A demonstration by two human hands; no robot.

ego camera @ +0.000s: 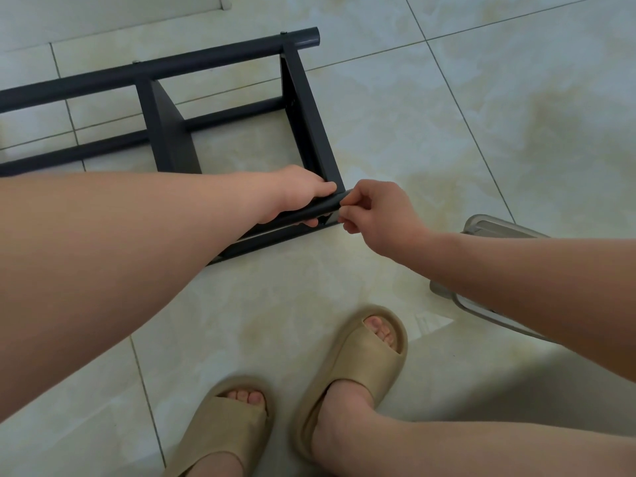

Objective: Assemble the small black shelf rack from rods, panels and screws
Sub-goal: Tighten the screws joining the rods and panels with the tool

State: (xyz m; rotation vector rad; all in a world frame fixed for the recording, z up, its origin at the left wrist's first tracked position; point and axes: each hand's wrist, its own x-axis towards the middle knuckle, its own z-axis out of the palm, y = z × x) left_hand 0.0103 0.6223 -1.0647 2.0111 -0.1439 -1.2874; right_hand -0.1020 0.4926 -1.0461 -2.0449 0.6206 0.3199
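4 dark rods counted: far rod, second rod, near rod, lowest rod. 2 panels counted: left panel, right panel. 2 screw heads seen: screw head, screw head. 2 hands counted: left hand, right hand. 2 beige sandals counted: sandal, sandal. 1 grey object seen at right.

Glossy cream floor tiles with a marbled pattern and thin dark grout lines are filling the view. A tan foam slide sandal is resting at the bottom edge. A second tan foam sandal is sitting just beside it, further forward. A pale grey rounded base is lying near the right edge, partly hidden, with a small clear plastic scrap lying near it.
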